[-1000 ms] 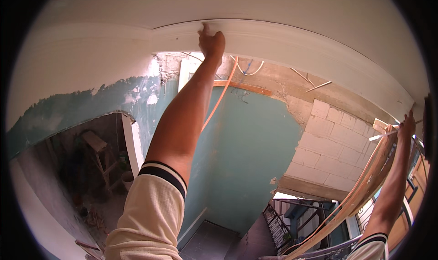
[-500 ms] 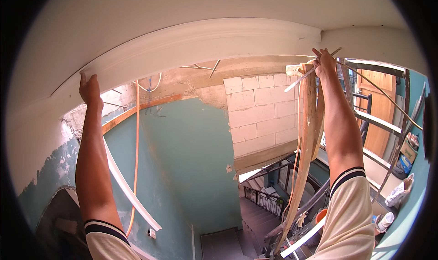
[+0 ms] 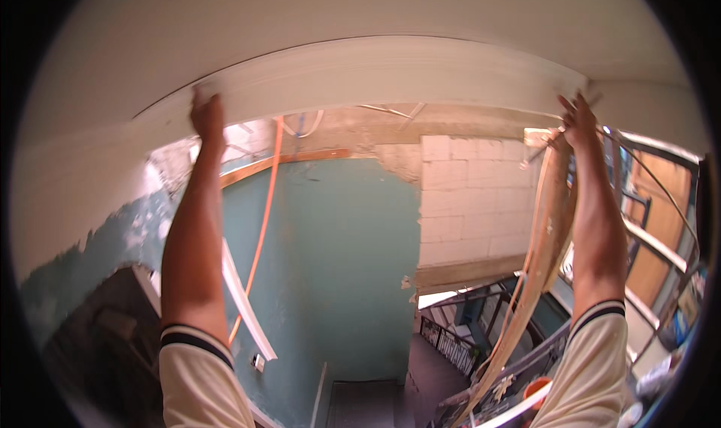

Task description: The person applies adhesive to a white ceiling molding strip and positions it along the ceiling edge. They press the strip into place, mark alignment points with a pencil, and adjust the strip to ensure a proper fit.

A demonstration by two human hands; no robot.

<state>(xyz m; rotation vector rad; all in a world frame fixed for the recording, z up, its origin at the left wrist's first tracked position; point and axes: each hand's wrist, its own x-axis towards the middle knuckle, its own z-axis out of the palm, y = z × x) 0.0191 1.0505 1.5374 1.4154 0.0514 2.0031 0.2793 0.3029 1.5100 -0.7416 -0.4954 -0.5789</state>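
Observation:
A long white cornice moulding (image 3: 390, 64) runs along the ceiling edge above me, with a thin dark gap along its upper edge. Both my arms are raised toward it. My left hand (image 3: 207, 115) presses up against its left part, fingers and thumb pointing upward and holding nothing; motion blurs it a little. Near the moulding's right end, my right hand (image 3: 578, 120) has its fingers up at the lower face. A thin stick-like tool (image 3: 538, 155) with a pale end passes through that hand, slanting down to the left; its exact kind is blurred.
Beside my right arm stands a wooden post (image 3: 541, 240), with metal framing behind. An orange hose (image 3: 264, 225) hangs on the left, near a white strip (image 3: 246, 300) leaning by the teal wall (image 3: 345, 255). Stairs with a railing (image 3: 447, 345) lie far below.
The whole view has swung, so the moulding, walls and both hands appear farther right. My hands keep about the same places along the moulding, and the tool stays in my right hand.

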